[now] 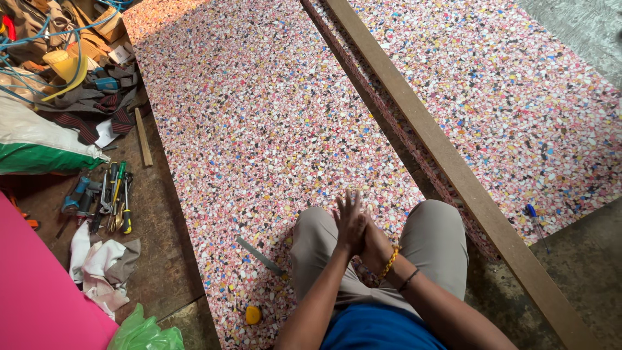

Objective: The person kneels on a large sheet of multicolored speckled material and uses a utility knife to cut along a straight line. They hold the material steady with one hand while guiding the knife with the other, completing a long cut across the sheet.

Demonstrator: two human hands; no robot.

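Left hand [350, 223] and right hand [374, 245] pressed palm to palm, holding nothing, above multicoloured speckled rebonded foam sheet [259, 129]; flat grey metal blade [258, 253] nearest.

Speckled foam sheet [259, 116] open ahead, wooden plank [440, 155] bars the right, tool pile [107, 198] (left) crowds the floor

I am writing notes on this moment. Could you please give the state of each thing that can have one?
left hand: open, pressed against the right hand, holding nothing
right hand: against the left hand, holding nothing
foam sheet: lying flat
wooden plank: lying across the foam
hand tools: piled on the floor
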